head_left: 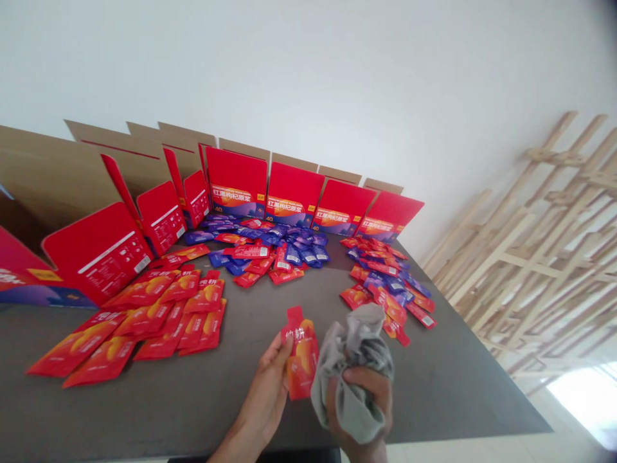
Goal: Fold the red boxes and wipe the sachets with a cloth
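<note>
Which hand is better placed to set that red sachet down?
Probably the left hand: it holds the red sachet, while the right hand is bunched around a grey cloth.

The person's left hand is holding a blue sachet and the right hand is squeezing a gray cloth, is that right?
Not quite: the head view shows that the sachet in the left hand is red, not blue. The right hand is squeezing the gray cloth, as you said.
</note>
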`<state>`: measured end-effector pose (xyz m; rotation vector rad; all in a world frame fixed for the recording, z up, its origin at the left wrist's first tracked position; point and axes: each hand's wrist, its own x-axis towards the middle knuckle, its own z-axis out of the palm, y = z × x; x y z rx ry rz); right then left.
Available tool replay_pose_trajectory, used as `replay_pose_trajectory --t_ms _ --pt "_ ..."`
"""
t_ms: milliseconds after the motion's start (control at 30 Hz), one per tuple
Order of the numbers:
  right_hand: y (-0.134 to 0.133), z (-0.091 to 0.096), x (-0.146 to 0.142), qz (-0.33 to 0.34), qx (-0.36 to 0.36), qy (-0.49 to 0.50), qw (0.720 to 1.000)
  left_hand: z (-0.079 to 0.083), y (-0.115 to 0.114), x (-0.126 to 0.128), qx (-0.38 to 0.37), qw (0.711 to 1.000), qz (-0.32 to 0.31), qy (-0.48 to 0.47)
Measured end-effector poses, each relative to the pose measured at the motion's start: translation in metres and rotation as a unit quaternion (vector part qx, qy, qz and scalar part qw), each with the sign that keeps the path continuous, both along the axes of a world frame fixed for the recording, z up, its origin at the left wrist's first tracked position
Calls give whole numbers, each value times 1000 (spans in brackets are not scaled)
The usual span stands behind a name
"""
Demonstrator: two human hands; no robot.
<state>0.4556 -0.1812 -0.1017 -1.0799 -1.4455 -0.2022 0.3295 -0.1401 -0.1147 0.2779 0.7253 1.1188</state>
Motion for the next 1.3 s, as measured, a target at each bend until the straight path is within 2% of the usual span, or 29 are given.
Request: replay_pose_trajectory --t_ms 100,167,333,400,467,567,767,833,900,1000,1100,1200,1300 --pt "7 10 -7 103 -147 -92 979 6 -2 2 5 1000 5 4" --pt "13 12 -12 132 -225 -101 960 9 -2 2 0 1000 8 7" --pt "9 0 -20 166 -291 -99 937 13 10 -9 -18 996 89 -7" --pt "5 -6 -21 184 -304 -107 929 15 15 -15 -11 993 118 -4" --pt "4 -9 -21 184 -307 -103 928 16 15 -17 -1 993 117 5" --pt "8 -7 -17 163 -295 -76 938 18 9 -15 29 997 65 27" --pt "23 10 -4 85 -232 -9 969 17 -5 -7 105 989 -48 90" --pt "25 13 0 67 -224 13 972 17 -5 -5 99 991 -41 80" --pt "25 13 4 62 -233 34 970 18 -3 -5 81 996 -6 47" --pt "22 9 10 79 -276 49 957 19 0 -8 64 997 41 8" --pt "16 6 16 99 -323 59 939 14 0 -11 72 996 53 11" --pt "8 9 25 110 -347 69 929 7 -6 -10 80 995 35 49" --pt "3 18 51 83 -350 87 929 8 -9 -12 158 974 -3 165"
